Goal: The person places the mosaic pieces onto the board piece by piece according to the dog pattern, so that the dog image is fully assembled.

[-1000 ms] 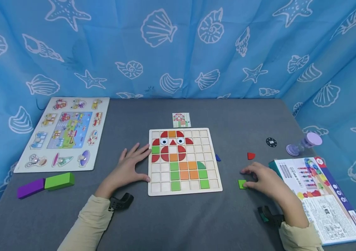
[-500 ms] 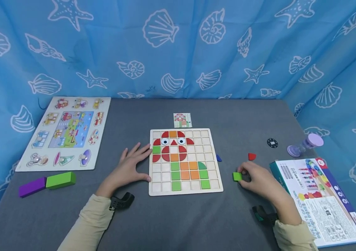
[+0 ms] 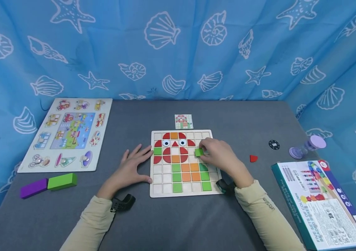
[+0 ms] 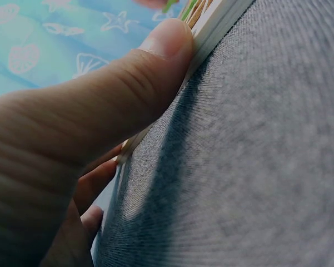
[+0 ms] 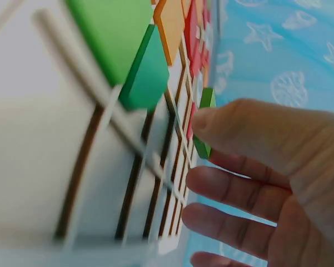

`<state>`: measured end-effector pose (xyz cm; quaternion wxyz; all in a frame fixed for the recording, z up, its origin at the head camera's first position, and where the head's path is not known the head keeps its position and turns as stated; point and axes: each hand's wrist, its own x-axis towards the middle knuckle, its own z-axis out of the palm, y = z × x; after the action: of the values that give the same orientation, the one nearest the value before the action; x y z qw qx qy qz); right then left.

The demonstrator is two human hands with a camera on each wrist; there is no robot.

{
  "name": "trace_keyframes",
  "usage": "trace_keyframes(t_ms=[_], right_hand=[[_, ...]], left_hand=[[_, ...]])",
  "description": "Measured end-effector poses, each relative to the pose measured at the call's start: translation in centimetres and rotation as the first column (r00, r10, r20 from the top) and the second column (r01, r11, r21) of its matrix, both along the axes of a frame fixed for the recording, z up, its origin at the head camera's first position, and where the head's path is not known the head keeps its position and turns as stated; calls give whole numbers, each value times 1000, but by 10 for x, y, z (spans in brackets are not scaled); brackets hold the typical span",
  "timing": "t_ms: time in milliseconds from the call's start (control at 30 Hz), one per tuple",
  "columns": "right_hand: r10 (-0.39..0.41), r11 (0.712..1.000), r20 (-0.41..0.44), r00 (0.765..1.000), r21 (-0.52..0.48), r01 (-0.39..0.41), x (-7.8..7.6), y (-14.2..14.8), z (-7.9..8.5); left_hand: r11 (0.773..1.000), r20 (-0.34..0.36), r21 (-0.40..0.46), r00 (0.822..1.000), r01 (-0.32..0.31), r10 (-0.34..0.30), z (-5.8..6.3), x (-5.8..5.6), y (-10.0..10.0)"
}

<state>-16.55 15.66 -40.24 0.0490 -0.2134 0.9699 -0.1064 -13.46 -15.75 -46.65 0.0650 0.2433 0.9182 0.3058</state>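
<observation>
A wooden grid board lies mid-table, partly filled with red, orange and green tiles and two eye tiles in its upper left and middle. My right hand is over the board's right half, pinching a green square tile between thumb and fingers. In the right wrist view, the pinched green tile stands on edge, close to the grid; whether it touches is unclear. My left hand, fingers spread, touches the board's left edge; in the left wrist view its thumb rests against the side.
A small picture card lies behind the board. To the right are a red tile, a black chip, a purple hourglass-shaped object and a box. A vehicle puzzle, purple block and green block sit left.
My right hand has picked up the green square tile from the table at right and carried it left over the board. My left hand stays at the board's edge.
</observation>
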Motion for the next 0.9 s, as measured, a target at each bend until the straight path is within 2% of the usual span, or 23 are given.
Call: trace_keyframes(t_ms=[233,533,700,900], right_hand=[[4,998,-23,1000,67,-2,-13,-20,-4],[-20,998,-10,1000,60,21,-13,-25,-6],[-76,997,-8,997,-3,76,-2,-3,0],[-160,986,-17,987,-43,159,13,50,3]], left_hand=[[1000,1,12,1000,4,-4,1,0,1],[1000,5,9,1000,-5,5,2,1,0],[1000,7,5,1000,-3,3,2,0,0],[1000,7,5,1000,-9,9,1,1,1]])
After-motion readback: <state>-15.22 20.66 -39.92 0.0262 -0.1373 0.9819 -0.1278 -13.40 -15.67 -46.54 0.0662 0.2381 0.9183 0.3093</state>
